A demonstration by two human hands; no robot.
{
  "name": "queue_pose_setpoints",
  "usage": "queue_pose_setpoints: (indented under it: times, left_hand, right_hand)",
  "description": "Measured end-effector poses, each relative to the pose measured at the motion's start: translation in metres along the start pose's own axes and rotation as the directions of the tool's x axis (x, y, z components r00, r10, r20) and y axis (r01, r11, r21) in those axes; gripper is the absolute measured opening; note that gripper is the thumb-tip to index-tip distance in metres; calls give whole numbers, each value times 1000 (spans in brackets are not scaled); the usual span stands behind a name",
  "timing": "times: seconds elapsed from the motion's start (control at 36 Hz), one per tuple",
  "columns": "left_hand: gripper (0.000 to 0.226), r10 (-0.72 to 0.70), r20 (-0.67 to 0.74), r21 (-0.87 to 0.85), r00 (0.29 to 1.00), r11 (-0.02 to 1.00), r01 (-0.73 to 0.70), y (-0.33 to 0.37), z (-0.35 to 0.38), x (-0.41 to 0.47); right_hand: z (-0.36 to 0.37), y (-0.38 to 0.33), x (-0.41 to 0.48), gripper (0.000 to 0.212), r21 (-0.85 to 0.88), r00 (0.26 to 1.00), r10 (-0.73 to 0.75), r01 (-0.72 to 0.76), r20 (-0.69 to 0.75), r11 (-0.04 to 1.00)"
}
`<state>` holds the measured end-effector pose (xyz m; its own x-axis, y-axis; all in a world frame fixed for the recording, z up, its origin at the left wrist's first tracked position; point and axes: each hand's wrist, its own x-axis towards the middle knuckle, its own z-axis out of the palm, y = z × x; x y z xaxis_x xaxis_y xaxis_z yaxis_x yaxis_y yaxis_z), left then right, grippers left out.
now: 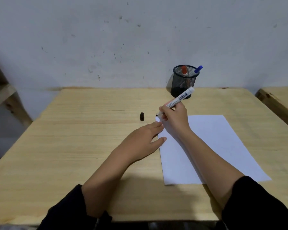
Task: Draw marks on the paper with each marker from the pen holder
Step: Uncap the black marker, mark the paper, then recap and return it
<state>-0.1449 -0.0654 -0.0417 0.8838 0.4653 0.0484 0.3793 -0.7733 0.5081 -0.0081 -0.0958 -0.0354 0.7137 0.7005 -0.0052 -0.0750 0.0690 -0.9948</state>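
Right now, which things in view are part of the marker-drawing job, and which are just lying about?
Part of the job:
- black marker, uncapped, in right hand
- paper, steadied by left hand
- black cap, standing on the table
- pen holder
- red marker and blue marker in the holder

Just there:
- wooden table
- marked wall
- wooden furniture at right edge
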Motion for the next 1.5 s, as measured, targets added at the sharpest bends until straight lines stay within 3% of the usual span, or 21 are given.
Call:
queue_pose_setpoints:
  times: [0.75, 0.89, 1.11, 1.22, 1.33, 1.42, 1.5]
  left_hand:
    - [51, 3, -11, 10, 1000, 1000, -2, 1, 0, 0]
    - [51, -4, -8, 11, 1000, 1000, 4, 2, -1, 0]
    - [53, -25, 7, -28, 1000, 999, 25, 2, -2, 0]
    - [53, -43, 4, -69, 999, 997, 43, 0, -3, 1]
    - [44, -38, 6, -51, 999, 998, 38, 2, -9, 3]
    - [38, -6, -81, -89, 997, 996, -1, 4, -11, 6]
    - [39, -72, -288, -159, 955, 987, 27, 7, -16, 9]
  right_hand:
    - [4, 2, 3, 12, -21, 1000, 14, -14, 11, 1000]
    - [0, -1, 4, 8, -57, 999, -46, 45, -8, 997]
    - [-13, -6, 10, 21, 69, 999, -26, 28, -29, 997]
    - [-16, -17, 8, 5, 82, 999, -42, 40, 20, 996]
    - [-24, -31, 6, 9, 129, 997, -66, 62, 26, 990]
    - [-30, -38, 4, 7, 160, 997, -78, 74, 18, 984]
    - [-36, -42, 1, 6, 200, 997, -72, 70, 4, 977]
